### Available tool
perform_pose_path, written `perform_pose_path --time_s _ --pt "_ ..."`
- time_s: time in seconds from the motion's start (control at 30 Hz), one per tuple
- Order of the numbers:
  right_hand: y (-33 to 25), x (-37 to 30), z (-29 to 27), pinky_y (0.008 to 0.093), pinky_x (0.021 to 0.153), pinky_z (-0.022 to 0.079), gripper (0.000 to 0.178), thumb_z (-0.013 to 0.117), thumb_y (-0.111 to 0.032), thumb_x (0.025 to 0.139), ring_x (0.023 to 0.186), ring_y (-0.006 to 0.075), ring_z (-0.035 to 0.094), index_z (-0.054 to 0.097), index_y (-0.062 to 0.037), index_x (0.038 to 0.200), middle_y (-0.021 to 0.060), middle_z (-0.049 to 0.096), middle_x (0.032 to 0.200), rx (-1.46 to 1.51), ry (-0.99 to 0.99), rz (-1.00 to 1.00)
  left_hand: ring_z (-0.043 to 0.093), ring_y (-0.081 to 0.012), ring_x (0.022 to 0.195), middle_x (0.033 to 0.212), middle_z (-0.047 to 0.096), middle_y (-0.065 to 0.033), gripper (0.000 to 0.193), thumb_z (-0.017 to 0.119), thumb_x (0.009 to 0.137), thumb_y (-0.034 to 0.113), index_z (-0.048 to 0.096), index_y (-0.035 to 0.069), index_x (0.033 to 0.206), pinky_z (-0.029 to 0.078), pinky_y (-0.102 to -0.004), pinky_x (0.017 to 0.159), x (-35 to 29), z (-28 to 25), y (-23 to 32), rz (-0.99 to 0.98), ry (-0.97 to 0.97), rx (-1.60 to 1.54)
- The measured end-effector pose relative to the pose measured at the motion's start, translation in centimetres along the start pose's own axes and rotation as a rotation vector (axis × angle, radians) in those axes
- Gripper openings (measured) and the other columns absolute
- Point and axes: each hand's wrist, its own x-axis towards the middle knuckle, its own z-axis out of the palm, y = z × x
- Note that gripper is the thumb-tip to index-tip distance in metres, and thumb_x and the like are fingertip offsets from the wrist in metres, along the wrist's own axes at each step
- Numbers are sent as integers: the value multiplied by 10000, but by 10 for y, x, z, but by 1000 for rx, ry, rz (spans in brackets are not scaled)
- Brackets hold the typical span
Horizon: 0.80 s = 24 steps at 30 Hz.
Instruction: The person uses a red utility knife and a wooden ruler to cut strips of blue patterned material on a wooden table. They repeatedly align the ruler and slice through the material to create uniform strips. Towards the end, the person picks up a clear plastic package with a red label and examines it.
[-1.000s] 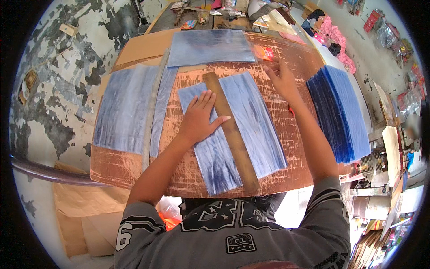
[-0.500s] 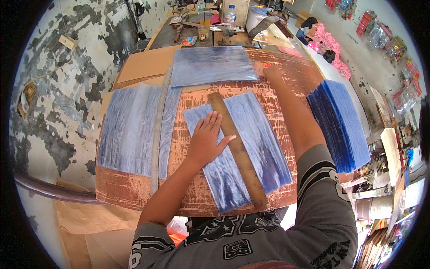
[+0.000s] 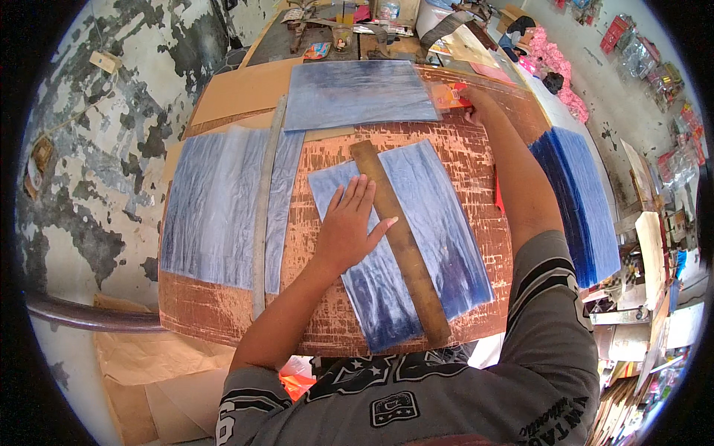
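Note:
My left hand (image 3: 347, 227) lies flat with fingers stretched over a stack of bluish clear plastic sheets (image 3: 439, 223). Its thumb rests on a brown, worn straight strip (image 3: 405, 249) that runs slantwise across the stack. Farther off, at the right of the board, the fingers of my right hand (image 3: 480, 105) are closed at the edge of a small orange-red packet (image 3: 448, 95). That packet lies beside another stack of plastic sheets (image 3: 357, 93) at the far middle. Partly hidden by my right forearm is a red object (image 3: 499, 192) whose kind I cannot make out.
A scratched brown board (image 3: 216, 301) bears the sheets. On the left, a pale ruler-like strip (image 3: 268, 186) lies over more plastic sheets (image 3: 208, 208). A thick blue stack (image 3: 584, 208) stands at the right edge. Cardboard (image 3: 238, 93), a cup (image 3: 342, 37) and tools are at the back.
My right hand has moved slightly right, and more of the orange-red packet shows. The red object by my forearm has come into sight. My left hand stays on the sheets and strip.

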Motion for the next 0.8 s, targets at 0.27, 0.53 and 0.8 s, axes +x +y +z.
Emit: perform_pose_path --time_s 0.27,0.53,0.8 --pt "-52 -91 33 402 635 642 299 779 -275 970 832 231 772 721 -27 1126 105 769 946 -161 7 -492 445 -442 1565 1642 495 -321 807 647 1069 531 504 -81 1576 319 -551 1298 -6 -5 -1 -19 18 25" --pt "-140 -162 -36 533 849 596 524 728 -459 971 933 456 786 775 61 1017 305 774 913 -548 744 -1122 440 -428 1571 1649 499 -297 793 663 1063 516 504 -62 1583 323 -541 1300 -4 0 -2 -16 9 29" --pt "-199 -297 -142 313 694 568 491 761 -549 1025 858 123 691 760 -97 1216 36 737 1016 109 527 -1284 409 -424 1593 1671 469 -298 902 690 1045 523 385 -74 1649 310 -532 1311 0 0 -2 -57 -25 -86"
